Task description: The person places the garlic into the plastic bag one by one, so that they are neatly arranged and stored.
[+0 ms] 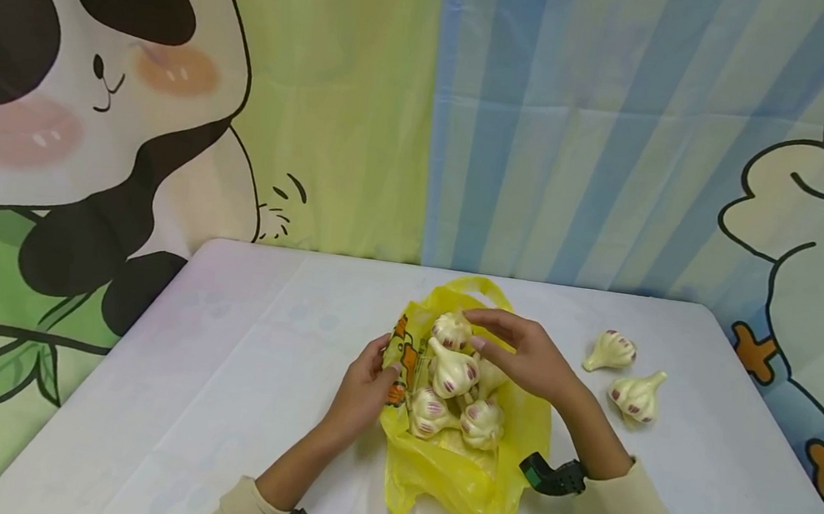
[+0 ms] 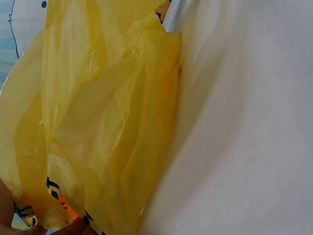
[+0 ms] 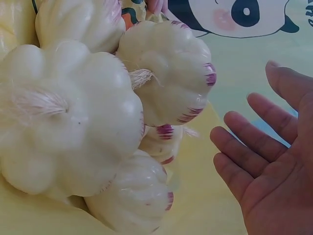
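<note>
A yellow plastic bag (image 1: 460,480) lies on the white table with its mouth open and several garlic bulbs (image 1: 453,374) piled inside. My left hand (image 1: 364,390) pinches the bag's left edge between thumb and fingers; in the left wrist view the yellow plastic (image 2: 107,107) hides most of that hand. Over the bag's upper right side is my right hand (image 1: 522,354), beside the topmost garlic bulb (image 1: 452,329). The right wrist view shows this hand (image 3: 274,161) with spread fingers and a gap between it and the bulbs (image 3: 164,73). Nothing is in its palm.
Two loose garlic bulbs, one (image 1: 611,351) farther back and one (image 1: 636,395) nearer, lie on the table (image 1: 219,371) right of the bag. Behind the table hangs a printed curtain (image 1: 353,100) with a panda. Each wrist wears a small black camera (image 1: 555,476).
</note>
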### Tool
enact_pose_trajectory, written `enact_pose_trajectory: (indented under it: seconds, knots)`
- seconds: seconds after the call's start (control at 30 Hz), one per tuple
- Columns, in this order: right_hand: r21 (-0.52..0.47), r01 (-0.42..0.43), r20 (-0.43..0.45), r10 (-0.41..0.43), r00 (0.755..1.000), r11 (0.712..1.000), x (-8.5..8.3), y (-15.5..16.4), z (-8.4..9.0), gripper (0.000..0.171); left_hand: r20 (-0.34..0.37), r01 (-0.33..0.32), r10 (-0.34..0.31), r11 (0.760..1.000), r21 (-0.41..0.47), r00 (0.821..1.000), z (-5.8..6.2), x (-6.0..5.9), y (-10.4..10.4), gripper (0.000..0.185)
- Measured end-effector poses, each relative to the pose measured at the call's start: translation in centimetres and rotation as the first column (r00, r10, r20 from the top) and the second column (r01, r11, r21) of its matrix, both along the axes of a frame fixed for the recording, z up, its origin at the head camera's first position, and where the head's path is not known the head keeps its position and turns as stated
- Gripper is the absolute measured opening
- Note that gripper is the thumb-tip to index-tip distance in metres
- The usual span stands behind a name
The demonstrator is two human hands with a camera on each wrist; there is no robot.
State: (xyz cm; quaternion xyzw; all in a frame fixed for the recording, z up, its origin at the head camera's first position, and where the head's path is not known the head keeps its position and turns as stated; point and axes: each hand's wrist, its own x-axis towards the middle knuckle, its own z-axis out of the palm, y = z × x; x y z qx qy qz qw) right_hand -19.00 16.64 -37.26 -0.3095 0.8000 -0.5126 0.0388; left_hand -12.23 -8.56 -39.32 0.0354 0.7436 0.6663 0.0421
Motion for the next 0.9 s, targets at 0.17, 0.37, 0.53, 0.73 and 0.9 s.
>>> enact_pose_trajectory:
  seconds: [0.17, 0.37, 0.53, 0.73, 0.9]
  knots:
    - [-0.018, 0.005, -0.001, -0.005, 1.000, 1.000, 0.3, 0.4, -0.1, 0.038, 0.005, -0.004, 0.004, 1.000, -0.008, 1.000, 0.0, 0.0, 0.0, 0.049]
    - [-0.037, 0.037, -0.053, -0.039, 0.998, 0.999, 0.7, 1.1, 0.1, 0.035, 0.010, -0.002, 0.002, 1.000, 0.000, 1.000, -0.1, -0.1, -0.1, 0.049]
    - [-0.040, 0.080, -0.098, -0.084, 0.992, 0.996, 1.0, 1.9, 0.3, 0.033, -0.003, 0.002, -0.002, 1.000, -0.003, 1.000, -0.1, -0.1, -0.2, 0.049]
    - [-0.082, 0.144, -0.165, -0.156, 0.974, 0.986, 1.4, 3.1, -0.2, 0.031, -0.012, 0.002, -0.002, 1.000, -0.002, 1.000, -0.1, -0.1, -0.1, 0.048]
    - [-0.186, 0.171, -0.198, -0.208, 0.958, 0.967, 1.7, 4.3, -0.8, 0.031, -0.019, -0.007, 0.007, 1.000, -0.010, 1.000, -0.1, -0.2, -0.1, 0.048]
